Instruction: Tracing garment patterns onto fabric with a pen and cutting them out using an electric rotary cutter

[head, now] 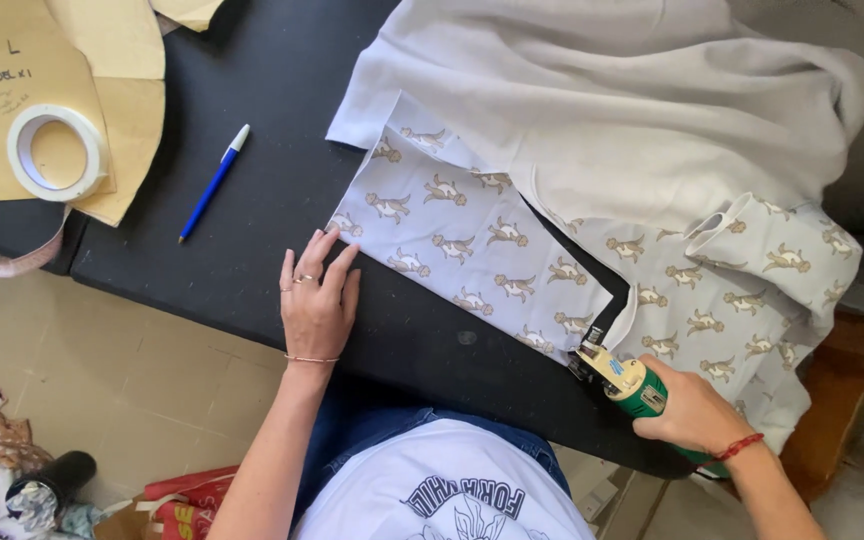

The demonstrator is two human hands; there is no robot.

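A pale printed fabric (472, 250) patterned with small brown animal figures lies flat across the middle of a black table (252, 210), running on to the right edge of the frame where it bunches in folds. At lower right, the right hand (692, 412) is closed around a green and yellow electric fabric cutter (620, 377), whose head sits at the fabric's lower edge. At centre left, the left hand (317, 300) lies flat with fingers spread, fingertips touching the fabric's left corner and gripping nothing. A plain white cloth (612, 110) covers the upper part of the printed fabric. Farther left lie a blue pen (212, 183), a roll of tape (55, 152) and tan paper patterns (122, 100) in the upper left corner.
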